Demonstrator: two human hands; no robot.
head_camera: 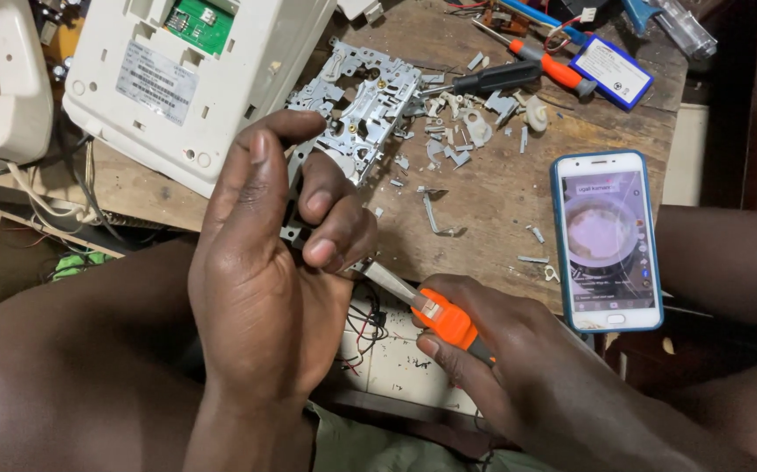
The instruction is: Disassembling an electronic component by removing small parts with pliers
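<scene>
A: What does the left hand (265, 288) have?

B: It is closed around the near end of a grey metal mechanism plate (356, 114). The thumb and curled fingers (330, 205) clamp the plate's lower edge, and the rest of it runs up and away across the wooden table (501, 192), toward the upturned white telephone base (186, 79).

A: And the right hand (518, 358)?

B: It grips the orange handle of a screwdriver (435, 315), fingers wrapped tight. The flat metal blade points up and to the left, and its tip meets the plate just under the left hand's fingertips.

A: So how do the two lie to each other?

B: The screwdriver's long axis slants from lower right to upper left. The plate's long axis slants from lower left to upper right. They cross at the held end, close to the person's body. The left hand is the one on the plate; the right reaches it only through the tool.

A: What else is about?

B: Small broken plastic and metal bits (461, 131) lie scattered beside the plate's far end. A black-handled screwdriver (487, 80) rests beyond them. A smartphone in a blue case (607, 240) lies face up to the right, well apart from the plate, its screen lit.
</scene>
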